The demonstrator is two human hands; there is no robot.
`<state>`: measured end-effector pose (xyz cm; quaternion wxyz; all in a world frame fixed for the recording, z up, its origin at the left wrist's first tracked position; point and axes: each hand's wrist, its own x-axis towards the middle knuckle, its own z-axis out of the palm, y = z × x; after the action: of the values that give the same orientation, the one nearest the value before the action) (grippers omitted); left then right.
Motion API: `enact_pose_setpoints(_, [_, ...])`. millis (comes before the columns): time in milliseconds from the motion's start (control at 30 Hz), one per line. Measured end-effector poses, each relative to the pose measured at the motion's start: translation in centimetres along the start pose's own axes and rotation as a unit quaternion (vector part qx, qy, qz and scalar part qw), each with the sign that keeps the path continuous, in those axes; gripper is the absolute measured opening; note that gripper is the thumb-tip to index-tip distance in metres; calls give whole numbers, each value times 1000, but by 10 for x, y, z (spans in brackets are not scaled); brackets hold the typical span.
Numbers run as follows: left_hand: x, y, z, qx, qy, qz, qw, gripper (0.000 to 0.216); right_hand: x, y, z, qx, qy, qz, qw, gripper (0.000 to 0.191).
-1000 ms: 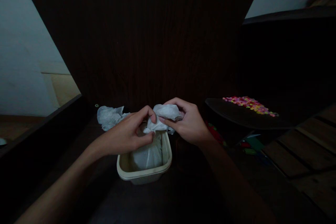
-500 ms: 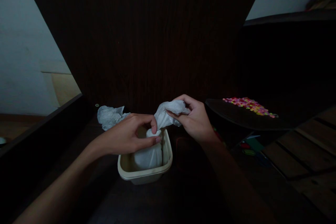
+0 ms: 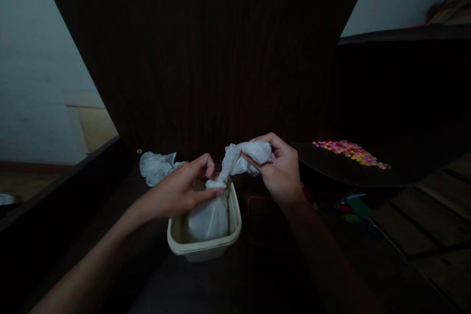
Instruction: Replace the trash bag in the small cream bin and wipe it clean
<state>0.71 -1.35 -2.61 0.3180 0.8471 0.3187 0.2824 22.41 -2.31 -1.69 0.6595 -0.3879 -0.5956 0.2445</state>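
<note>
A white plastic bag (image 3: pixel 208 221) with a rounded, full body sits inside a cream plastic container (image 3: pixel 204 248), its neck twisted tight. My left hand (image 3: pixel 184 186) is at that neck, thumb against the twist and forefinger curled up just off it. Other fingers of this hand are partly hidden behind the neck. Up and to the right, my right hand (image 3: pixel 281 169) grips the bag's loose, crumpled top between thumb and fingers, so the top stretches sideways from the twist. What fills the bag cannot be seen.
Behind my left hand lies a crumpled clear plastic bag (image 3: pixel 156 167). A dark wooden panel (image 3: pixel 206 59) rises at the back, with a low dark edge (image 3: pixel 73 176) at left. Pink, red and yellow small pieces (image 3: pixel 349 152) form a cluster on a dark surface at right.
My right hand has pulled the bag's top slightly farther right. The left forefinger has lifted from the neck, while the thumb stays against it. The view has shifted a little.
</note>
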Motion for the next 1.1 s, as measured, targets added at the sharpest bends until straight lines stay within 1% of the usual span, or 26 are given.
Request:
enact_pose_setpoints(100, [0, -1, -1, -10, -1, -4, 1000, 30, 0, -3, -1, 9, -3, 5, 1000, 25])
enact_pose_setpoints(167, [0, 0, -2, -25, -11, -2, 1000, 27, -1, -7, -1, 15, -5, 6, 1000, 25])
enact_pose_setpoints(233, [0, 1, -2, -49, -19, 7, 999, 29, -3, -11, 1, 15, -11, 5, 1000, 24])
enact_pose_setpoints(433, [1, 4, 5, -113, 0, 38, 993, 31, -3, -20, 15, 24, -14, 13, 1000, 23])
enact_pose_setpoints(533, [2, 4, 5, -77, 4, 43, 996, 31, 2, -23, 21, 36, -12, 20, 999, 27])
enact_pose_setpoints(600, [2, 4, 3, -47, -13, 41, 998, 29, 8, -26, 24, 33, -3, 18, 999, 30])
enact_pose_setpoints(700, [2, 7, 0, -29, -26, 38, 999, 31, 17, -30, 28, 16, 2, 11, 1000, 32])
enact_pose_setpoints(767, [0, 8, -1, -13, -14, 32, 999, 31, 22, -34, 30, 9, -12, 6, 1000, 32])
enact_pose_setpoints(867, [-3, 8, 0, 28, 20, 28, 999, 31, 30, -45, 32, 12, -30, -17, 999, 27])
enact_pose_setpoints(900, [-4, 7, 0, 25, 33, 30, 999, 35, 33, -50, 33, 16, -33, -27, 999, 26])
enact_pose_setpoints(933, [-6, 6, 0, 9, 44, 31, 999, 47, 36, -55, 32, 22, -36, -38, 998, 25])
enact_pose_setpoints(1033, [-12, 3, -3, -86, 61, 17, 994, 91, 49, -73, 29, 29, -32, -77, 996, 24])
enact_pose_setpoints(1067, [-14, 1, -4, -112, 62, 10, 992, 99, 55, -78, 28, 31, -26, -93, 995, 24])
enact_pose_setpoints(1100, [-16, -1, -5, -132, 62, 5, 989, 101, 60, -83, 26, 34, -21, -110, 993, 23])
